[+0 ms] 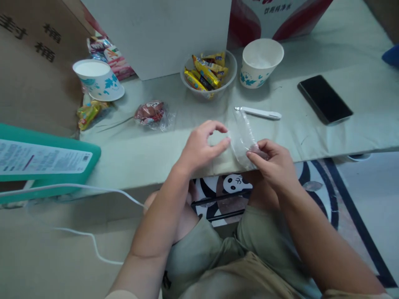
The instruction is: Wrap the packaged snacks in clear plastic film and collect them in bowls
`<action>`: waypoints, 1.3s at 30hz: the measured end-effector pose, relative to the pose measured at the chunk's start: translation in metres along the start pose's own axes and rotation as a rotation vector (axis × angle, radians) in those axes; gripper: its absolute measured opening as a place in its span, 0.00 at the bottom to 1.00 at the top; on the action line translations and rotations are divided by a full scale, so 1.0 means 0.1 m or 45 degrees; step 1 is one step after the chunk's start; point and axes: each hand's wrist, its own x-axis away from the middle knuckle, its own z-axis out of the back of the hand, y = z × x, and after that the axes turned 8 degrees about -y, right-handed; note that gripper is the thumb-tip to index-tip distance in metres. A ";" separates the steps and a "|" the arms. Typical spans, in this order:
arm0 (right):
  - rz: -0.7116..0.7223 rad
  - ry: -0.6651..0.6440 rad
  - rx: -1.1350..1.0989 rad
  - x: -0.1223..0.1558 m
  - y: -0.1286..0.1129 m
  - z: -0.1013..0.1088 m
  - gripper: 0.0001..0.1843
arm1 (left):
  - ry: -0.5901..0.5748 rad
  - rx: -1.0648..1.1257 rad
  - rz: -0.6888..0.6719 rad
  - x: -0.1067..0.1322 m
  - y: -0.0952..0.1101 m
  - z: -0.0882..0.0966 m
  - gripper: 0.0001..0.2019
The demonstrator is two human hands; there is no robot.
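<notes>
A small clear plastic bag [243, 133] hangs over the front part of the table, pinched at its lower right by my right hand [276, 162]. Something dark reddish shows beneath those fingers, too covered to name. My left hand [202, 145] is at the bag's left edge, thumb and forefinger curved with a gap between their tips; I see nothing held there. Just behind the bag lies a slim white-handled cutter [258, 112]. Beyond it are a clear bowl [187, 85] with several yellow-wrapped snacks [205, 72] and a leaf-patterned paper cup [262, 62].
A black phone [326, 99] lies at the right. On the left are a wrapped reddish snack [151, 113], a paper tub [98, 79], yellow packets [90, 114] and a green container [62, 149]. A white cable [93, 187] crosses below it. Boxes [162, 33] line the back.
</notes>
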 end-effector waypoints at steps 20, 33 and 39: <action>0.400 -0.574 -0.414 -0.86 0.07 -0.08 0.20 | 0.119 -0.058 0.252 -0.17 -0.16 0.05 0.15; 0.119 -0.093 -0.524 -1.05 0.20 0.08 0.13 | -0.109 -1.259 0.178 -2.55 0.81 -0.25 0.14; 0.077 -0.131 -0.475 -1.02 0.20 0.09 0.12 | -0.589 -1.218 0.439 -3.20 0.25 -0.35 0.08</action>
